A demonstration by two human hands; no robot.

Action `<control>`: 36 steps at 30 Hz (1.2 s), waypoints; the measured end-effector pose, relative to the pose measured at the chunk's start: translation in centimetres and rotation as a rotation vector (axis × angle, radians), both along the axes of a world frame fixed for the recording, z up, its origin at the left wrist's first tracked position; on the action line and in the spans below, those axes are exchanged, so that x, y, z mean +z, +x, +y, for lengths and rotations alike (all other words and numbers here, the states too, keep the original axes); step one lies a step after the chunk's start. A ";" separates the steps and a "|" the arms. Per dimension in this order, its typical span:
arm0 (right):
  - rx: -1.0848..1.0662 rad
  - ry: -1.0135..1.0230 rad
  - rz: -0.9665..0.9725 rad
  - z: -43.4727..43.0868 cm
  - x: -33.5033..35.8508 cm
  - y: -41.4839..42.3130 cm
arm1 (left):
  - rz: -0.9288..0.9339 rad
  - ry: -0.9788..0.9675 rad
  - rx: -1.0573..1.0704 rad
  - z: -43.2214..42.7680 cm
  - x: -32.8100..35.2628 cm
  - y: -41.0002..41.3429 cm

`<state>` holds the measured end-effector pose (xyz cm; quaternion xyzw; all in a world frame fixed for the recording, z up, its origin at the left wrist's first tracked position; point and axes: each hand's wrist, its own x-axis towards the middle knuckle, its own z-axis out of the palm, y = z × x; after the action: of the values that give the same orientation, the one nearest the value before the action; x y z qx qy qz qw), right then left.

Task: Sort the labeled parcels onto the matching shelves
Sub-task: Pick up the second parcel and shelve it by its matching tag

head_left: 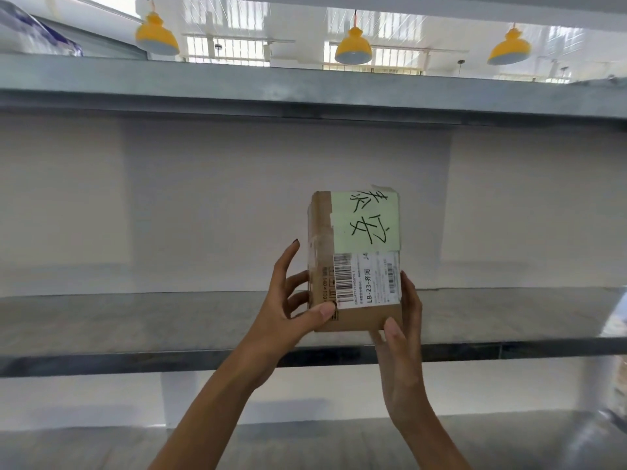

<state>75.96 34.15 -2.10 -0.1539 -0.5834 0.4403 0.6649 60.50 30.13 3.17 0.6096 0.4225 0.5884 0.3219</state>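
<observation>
There is one parcel (pixel 354 266), and two hands hold it. It is a small brown cardboard box, standing upright on its short side. On its front are two labels: a pale green paper label (pixel 366 222) on the upper part, with two black handwritten characters lying sideways, and a white shipping label (pixel 368 279) below it with barcodes and the print "LB-23". Clear tape runs down its left edge.

The left hand (pixel 288 307) grips the lower left corner, with the thumb on the front and the fingers behind the side. The right hand (pixel 400 334) grips the lower right corner in the same way.

The parcel is over the middle shelf (pixel 135 320), near the centre of its front edge; I cannot tell if it touches the board.

Three grey metal shelves are visible: the middle one, the upper shelf (pixel 237 86) and the lower shelf (pixel 305 442). A white wall (pixel 203 205) is behind them. Three yellow lamps (pixel 353 45) hang above.
</observation>
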 end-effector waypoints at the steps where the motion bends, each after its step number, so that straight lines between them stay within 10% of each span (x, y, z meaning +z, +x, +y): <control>1: 0.040 -0.033 0.007 0.0 -0.2 -0.3 | 0.009 0.006 0.014 0.0 0.1 0.1; 12: 0.146 -0.141 -0.010 0.9 -0.5 -0.9 | 0.188 0.009 0.049 0.5 -0.1 -0.5; 36: -0.077 -0.028 0.039 1.6 1.9 2.4 | -0.064 0.041 0.161 1.0 0.3 -0.1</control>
<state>78.38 35.76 -0.16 -0.1768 -0.5577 0.4253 0.6905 60.37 31.14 3.50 0.5611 0.4474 0.6402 0.2740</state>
